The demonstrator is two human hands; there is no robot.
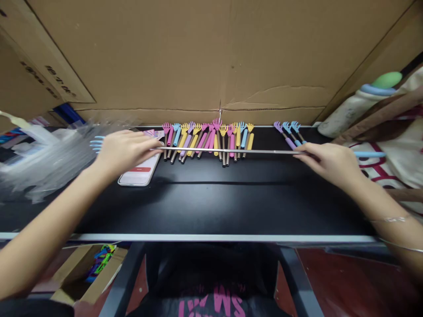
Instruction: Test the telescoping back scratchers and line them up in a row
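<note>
As the slim silver-metal, blue-ended back scratcher point(224, 150) seems light but bendable, it is best held near its ends; there, it is gripped by left hand point(127, 147) and right hand point(332, 164).

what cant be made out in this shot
In the head view:
Scratcher rod: the gripped parts, covered by the left hand and right hand.
Phone: screen text, too small and blurred.
Shirt lettering: cut off by the bottom edge.
Cardboard lettering: too blurred to read.
Clear plastic: any contents, blurred.
</note>
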